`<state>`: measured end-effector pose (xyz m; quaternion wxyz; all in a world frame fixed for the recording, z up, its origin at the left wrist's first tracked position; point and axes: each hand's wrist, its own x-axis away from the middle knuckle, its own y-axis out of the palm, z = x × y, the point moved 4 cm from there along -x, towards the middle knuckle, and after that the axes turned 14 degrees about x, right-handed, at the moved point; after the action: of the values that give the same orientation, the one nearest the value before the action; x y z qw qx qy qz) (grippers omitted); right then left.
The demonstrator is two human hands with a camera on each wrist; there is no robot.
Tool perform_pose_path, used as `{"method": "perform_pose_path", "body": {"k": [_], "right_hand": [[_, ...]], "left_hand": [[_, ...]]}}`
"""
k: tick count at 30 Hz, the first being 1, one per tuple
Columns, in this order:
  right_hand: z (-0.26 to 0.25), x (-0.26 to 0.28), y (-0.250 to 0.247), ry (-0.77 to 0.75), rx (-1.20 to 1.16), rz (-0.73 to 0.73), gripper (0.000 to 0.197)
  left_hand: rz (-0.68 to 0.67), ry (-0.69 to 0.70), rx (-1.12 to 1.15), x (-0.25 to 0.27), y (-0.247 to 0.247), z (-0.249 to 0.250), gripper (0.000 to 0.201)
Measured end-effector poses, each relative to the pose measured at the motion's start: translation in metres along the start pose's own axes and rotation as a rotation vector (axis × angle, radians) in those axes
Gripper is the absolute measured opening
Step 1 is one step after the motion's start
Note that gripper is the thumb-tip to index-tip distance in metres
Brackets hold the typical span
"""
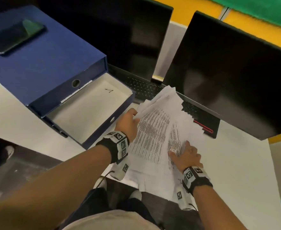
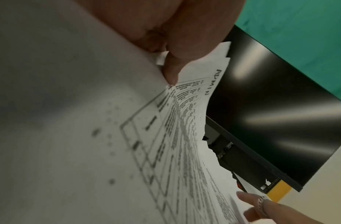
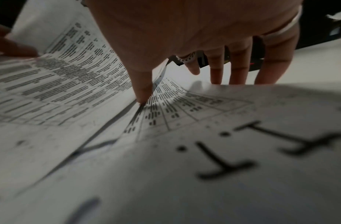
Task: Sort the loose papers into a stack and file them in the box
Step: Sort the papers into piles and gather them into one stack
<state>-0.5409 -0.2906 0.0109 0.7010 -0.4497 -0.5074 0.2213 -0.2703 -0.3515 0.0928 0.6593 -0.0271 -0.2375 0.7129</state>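
Note:
A fanned pile of printed papers point(image 1: 154, 130) lies on the white table, its far end resting on a laptop keyboard and its near end overhanging the table's front edge. My left hand point(image 1: 130, 121) grips the pile's left edge; in the left wrist view the thumb point(image 2: 172, 71) pinches the sheets point(image 2: 184, 136). My right hand point(image 1: 184, 153) lies flat on the pile's near right part, fingers point(image 3: 238, 68) straight and spread, thumb pressing the papers point(image 3: 70, 84). The blue file box point(image 1: 45, 67) lies to the left, its open white-lined compartment point(image 1: 103, 128) just left of my left hand.
A dark phone point(image 1: 15, 37) lies on top of the box. Two open laptops stand behind the papers, one at the centre back point(image 1: 119, 39) and one to the right point(image 1: 236, 72). Bare white table point(image 1: 236, 171) stretches to the right of my right hand.

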Motion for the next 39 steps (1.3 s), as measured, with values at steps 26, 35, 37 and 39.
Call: {"method": "perform_pose_path", "body": {"k": [26, 35, 37, 39], "right_hand": [[-0.078, 0.005, 0.002, 0.228, -0.315, -0.052, 0.101], [-0.087, 0.002, -0.005, 0.291, -0.323, -0.071, 0.084], [-0.095, 0.002, -0.008, 0.320, -0.202, -0.065, 0.101], [-0.101, 0.003, -0.011, 0.351, -0.192, -0.078, 0.104]], "left_hand": [[0.106, 0.210, -0.204, 0.016, -0.032, 0.064, 0.017], [0.113, 0.235, -0.258, 0.019, -0.039, 0.083, 0.016], [0.114, 0.242, -0.278, 0.022, -0.042, 0.086, 0.018], [0.121, 0.268, -0.292, 0.025, -0.047, 0.089, 0.019]]}}
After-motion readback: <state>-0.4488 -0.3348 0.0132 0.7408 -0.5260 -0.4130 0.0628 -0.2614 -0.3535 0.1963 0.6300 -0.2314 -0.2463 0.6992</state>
